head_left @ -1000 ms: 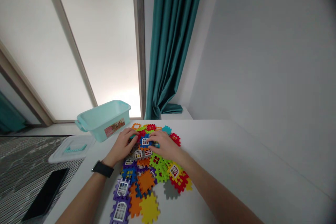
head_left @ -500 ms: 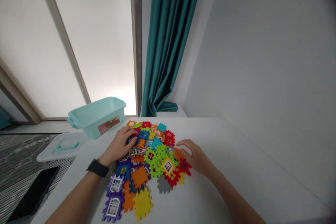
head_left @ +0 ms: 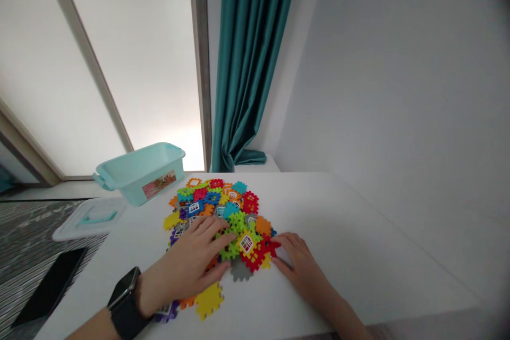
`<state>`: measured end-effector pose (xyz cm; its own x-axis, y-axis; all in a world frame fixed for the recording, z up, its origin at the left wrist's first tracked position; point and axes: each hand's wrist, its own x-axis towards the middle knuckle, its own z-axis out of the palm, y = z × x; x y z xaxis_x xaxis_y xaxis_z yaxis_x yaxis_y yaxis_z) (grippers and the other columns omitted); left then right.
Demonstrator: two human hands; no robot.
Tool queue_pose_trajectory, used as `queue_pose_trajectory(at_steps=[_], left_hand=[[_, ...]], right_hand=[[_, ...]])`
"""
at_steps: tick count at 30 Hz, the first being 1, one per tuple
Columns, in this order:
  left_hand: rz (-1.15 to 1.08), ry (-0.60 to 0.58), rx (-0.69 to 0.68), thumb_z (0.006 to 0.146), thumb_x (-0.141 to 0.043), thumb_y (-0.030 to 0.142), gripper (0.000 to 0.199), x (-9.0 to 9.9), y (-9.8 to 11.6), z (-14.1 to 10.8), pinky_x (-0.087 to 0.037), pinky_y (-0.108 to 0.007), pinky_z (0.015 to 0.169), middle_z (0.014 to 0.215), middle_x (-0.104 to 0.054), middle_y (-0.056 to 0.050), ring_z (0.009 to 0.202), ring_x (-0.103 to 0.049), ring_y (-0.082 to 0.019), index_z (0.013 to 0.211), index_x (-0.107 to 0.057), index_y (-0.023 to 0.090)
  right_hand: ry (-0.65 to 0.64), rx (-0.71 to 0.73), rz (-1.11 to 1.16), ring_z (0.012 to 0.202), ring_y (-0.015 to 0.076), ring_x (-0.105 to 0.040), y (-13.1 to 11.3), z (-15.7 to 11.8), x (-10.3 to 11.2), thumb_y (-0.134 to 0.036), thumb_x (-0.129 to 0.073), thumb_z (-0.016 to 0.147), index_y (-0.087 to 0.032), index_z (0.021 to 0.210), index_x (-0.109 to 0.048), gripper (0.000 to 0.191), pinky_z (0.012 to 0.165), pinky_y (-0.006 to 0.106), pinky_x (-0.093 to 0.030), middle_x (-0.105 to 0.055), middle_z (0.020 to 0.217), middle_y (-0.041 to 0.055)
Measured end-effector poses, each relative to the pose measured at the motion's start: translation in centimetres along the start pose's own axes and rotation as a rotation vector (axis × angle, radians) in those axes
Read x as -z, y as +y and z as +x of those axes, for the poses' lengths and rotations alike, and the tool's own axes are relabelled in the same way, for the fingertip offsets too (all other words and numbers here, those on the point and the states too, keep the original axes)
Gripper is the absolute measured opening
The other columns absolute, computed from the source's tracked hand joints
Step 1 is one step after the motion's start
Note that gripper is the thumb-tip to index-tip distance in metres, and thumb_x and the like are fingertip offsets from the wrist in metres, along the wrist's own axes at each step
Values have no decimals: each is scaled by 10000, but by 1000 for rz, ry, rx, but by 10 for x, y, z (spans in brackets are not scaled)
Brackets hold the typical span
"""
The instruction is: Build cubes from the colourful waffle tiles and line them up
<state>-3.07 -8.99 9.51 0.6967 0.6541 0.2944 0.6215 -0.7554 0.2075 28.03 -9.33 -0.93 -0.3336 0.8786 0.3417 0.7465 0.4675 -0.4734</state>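
A heap of colourful interlocking plastic tiles (head_left: pixel 238 221) with notched edges lies on the white table. My left hand (head_left: pixel 197 252) is over the near-left part of the heap, fingers stretched out and thumb apart, hiding several tiles beneath it. My right hand (head_left: pixel 297 260) is at the heap's right edge, its fingertips at a red tile (head_left: pixel 269 246) and its thumb apart below. Close by are a yellow tile with a white window (head_left: pixel 246 244), a grey tile (head_left: pixel 241 270) and an orange tile (head_left: pixel 263 225). A yellow tile (head_left: pixel 209 300) lies nearest to me.
A mint-green plastic bin (head_left: pixel 137 167) stands at the table's far left. Beside the table, at left, are a clear lid with a green handle (head_left: pixel 90 219) and a black flat device (head_left: pixel 50 287). A teal curtain (head_left: pixel 251 64) hangs behind, and a wall rises on the right.
My left hand has moved right and nearer to me, from the heap's far-left part across its near-left part. My right hand has come nearer, from the orange tile down to the red one.
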Motion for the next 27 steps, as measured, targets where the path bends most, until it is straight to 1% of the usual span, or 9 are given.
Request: queue_pose_trajectory(at_steps=[3,5,8,11,15,20,23,25,27], left_hand=[[26,-13,18,894,-634,478,596,-7,12,-30,-414,-561,1112,1414,-575,-79,1307,-511,-344,1454,-473,358],[63,-21,24,843,-677,539,697,-16,14,-47,-370,-587,1145,1443,-560,-89,1332,-492,-364,1474,-456,341],[110,-69,9,806,-706,548,746,-29,13,-60,-302,-609,1184,1456,-553,-104,1341,-490,-369,1467,-467,297],[145,-85,30,818,-691,552,696,-35,5,-61,-280,-613,1191,1405,-589,-128,1328,-507,-363,1426,-510,266],[126,-79,26,851,-629,614,641,-33,-8,-57,-264,-588,1200,1344,-626,-119,1304,-533,-343,1386,-542,273],[127,-101,1,841,-610,678,699,-29,-21,-55,-268,-600,1182,1352,-621,-128,1282,-544,-355,1396,-534,261],[140,-98,-9,843,-585,715,738,-27,-23,-54,-268,-601,1176,1378,-603,-130,1280,-537,-356,1420,-512,262],[151,-114,-27,830,-572,752,783,-27,-22,-52,-273,-595,1171,1395,-589,-127,1286,-526,-360,1435,-497,261],[160,-130,-39,819,-566,775,815,-26,-20,-47,-272,-593,1168,1398,-584,-127,1298,-513,-364,1442,-489,254]], right_hand=[[25,7,-22,1104,288,-601,-6,0,-9,-256,-613,935,-279,1141,-618,207,984,482,-477,-671,1126,81],[35,27,-46,1094,294,-604,-11,2,-15,-255,-614,932,-281,1125,-621,195,971,487,-480,-671,1119,82],[55,56,-95,1074,301,-611,-19,3,-20,-252,-609,924,-279,1106,-629,185,952,498,-487,-670,1108,88],[73,77,-114,1064,306,-613,-25,2,-23,-262,-617,915,-281,1124,-626,210,940,502,-497,-666,1101,92],[62,106,-104,1083,316,-612,-31,-4,-26,-263,-615,915,-292,1201,-600,288,942,515,-510,-660,1128,101],[20,150,-68,1088,313,-625,-39,-13,-37,-238,-598,909,-320,1285,-569,386,941,496,-535,-659,1160,105],[29,92,-68,1130,318,-609,-40,-12,-41,-249,-617,884,-307,1278,-579,400,974,500,-526,-645,1179,118],[35,38,-107,1260,347,-536,-40,-8,-40,-267,-671,836,-286,1328,-555,506,1058,543,-465,-592,1296,134],[15,21,-160,1430,391,-357,-39,-1,-38,-301,-730,783,-280,1438,-472,704,1151,611,-335,-429,1511,139]])
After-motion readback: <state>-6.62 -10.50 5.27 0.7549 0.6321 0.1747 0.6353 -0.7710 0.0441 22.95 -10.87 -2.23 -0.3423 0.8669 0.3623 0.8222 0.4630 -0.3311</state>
